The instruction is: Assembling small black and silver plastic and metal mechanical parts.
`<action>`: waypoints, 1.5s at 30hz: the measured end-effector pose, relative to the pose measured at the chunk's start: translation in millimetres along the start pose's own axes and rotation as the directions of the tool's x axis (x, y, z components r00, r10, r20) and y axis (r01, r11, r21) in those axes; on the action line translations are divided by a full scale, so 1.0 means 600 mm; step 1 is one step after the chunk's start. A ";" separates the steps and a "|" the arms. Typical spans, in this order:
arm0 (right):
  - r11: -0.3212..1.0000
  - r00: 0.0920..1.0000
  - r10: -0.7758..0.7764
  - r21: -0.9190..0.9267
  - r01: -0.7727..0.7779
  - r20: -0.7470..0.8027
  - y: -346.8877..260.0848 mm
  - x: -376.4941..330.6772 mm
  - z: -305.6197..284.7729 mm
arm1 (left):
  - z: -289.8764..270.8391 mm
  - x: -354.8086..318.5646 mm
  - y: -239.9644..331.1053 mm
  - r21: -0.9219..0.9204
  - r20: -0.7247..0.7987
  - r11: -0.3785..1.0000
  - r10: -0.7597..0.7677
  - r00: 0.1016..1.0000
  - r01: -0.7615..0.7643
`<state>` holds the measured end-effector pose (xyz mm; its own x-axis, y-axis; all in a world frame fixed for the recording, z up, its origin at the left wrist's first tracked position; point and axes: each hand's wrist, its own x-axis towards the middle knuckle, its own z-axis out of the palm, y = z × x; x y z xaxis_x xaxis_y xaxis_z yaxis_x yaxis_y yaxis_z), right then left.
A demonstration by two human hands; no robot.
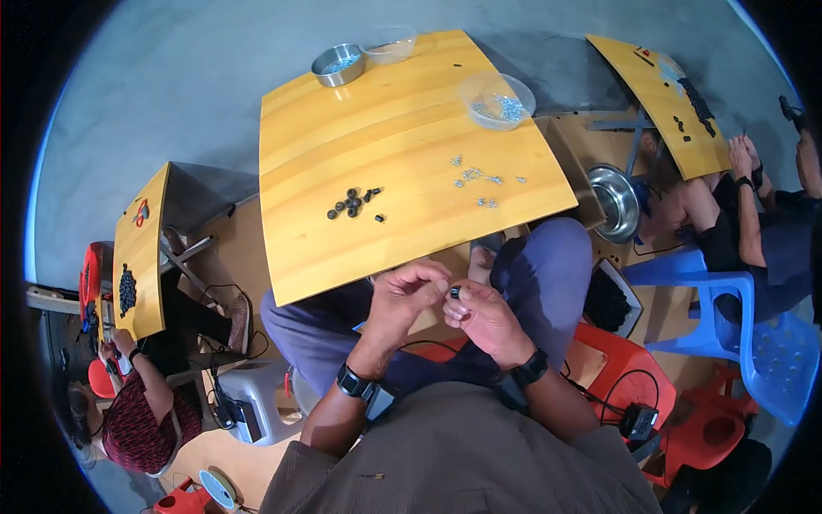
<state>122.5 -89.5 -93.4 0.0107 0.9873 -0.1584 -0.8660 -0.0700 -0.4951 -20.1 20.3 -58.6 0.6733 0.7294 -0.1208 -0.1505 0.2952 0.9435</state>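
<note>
Just past the table's near edge, my right hand (486, 317) pinches a small black cylindrical part (455, 292) between thumb and fingers. Close beside it on the left is my left hand (409, 295), thumb and fingertips pressed together; whatever they may hold is too small to make out. On the yellow wooden table (385, 137), a loose group of small black round parts (352, 204) lies toward the left. Several small silver screw-like pieces (473, 175) are scattered toward the right.
A steel bowl (338, 65) and a clear plastic bowl (499, 101), both with small shiny pieces, stand on the table. A steel basin (615, 203) sits low at the right. People work at side tables left (147, 257) and right (664, 94). Red stools and cables surround me.
</note>
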 end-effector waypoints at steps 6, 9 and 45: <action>0.993 0.997 -0.023 0.115 0.015 0.075 -0.012 -0.004 -0.025 | -0.099 0.070 0.034 0.812 -0.116 0.561 0.426 0.897 -0.162; 0.992 0.994 -0.041 0.120 0.029 0.099 -0.010 -0.006 -0.029 | -0.120 0.101 0.059 0.947 0.000 0.280 0.498 0.867 -0.161; 0.997 0.996 -0.069 -0.020 0.071 0.052 0.024 -0.026 0.032 | 0.010 -0.083 0.064 0.858 0.446 0.038 0.441 0.779 -0.513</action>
<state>100.1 -103.4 -81.6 0.0450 0.9958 -0.0793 -0.8527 -0.0030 -0.5223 -54.9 -8.3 -14.2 0.7807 0.4229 0.4601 0.2698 -0.8922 0.3622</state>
